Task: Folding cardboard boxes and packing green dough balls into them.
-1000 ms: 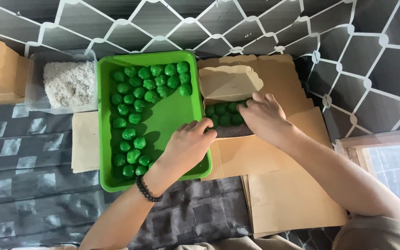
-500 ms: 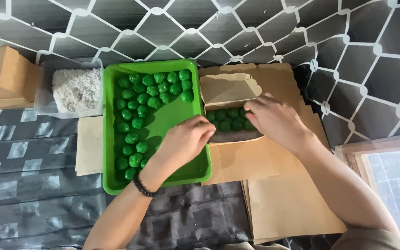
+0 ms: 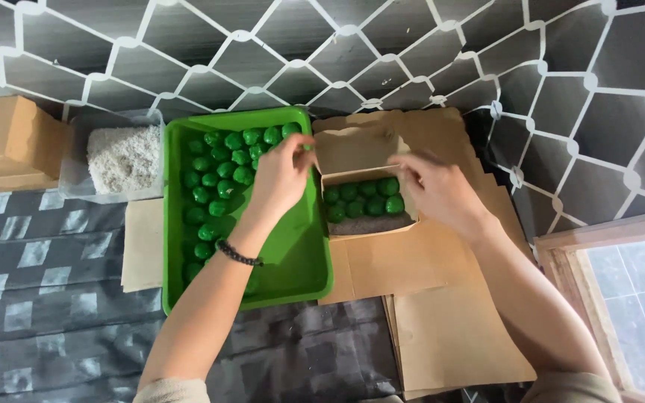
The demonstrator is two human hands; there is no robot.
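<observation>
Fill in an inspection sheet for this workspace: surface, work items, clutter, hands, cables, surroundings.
Surface: dark patterned cloth.
Work items: green tray of green balls; open cardboard box partly filled with them.
Clutter: tub of white shreds; brown box; flat brown sheets.
Hands: left hand over the tray; right hand at the box edge.
Cables: nothing seen.
Surroundings: dark lattice-patterned wall.

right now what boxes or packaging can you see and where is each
Small brown cardboard box: right of the green tray, lid open, part filled with green balls, both hands at it.
Closed brown cardboard box: far left, plain.
Clear plastic tub: left of the tray, holds white shreds.
Flat brown box blanks: stacked lower right.
No labels or screens.
</observation>
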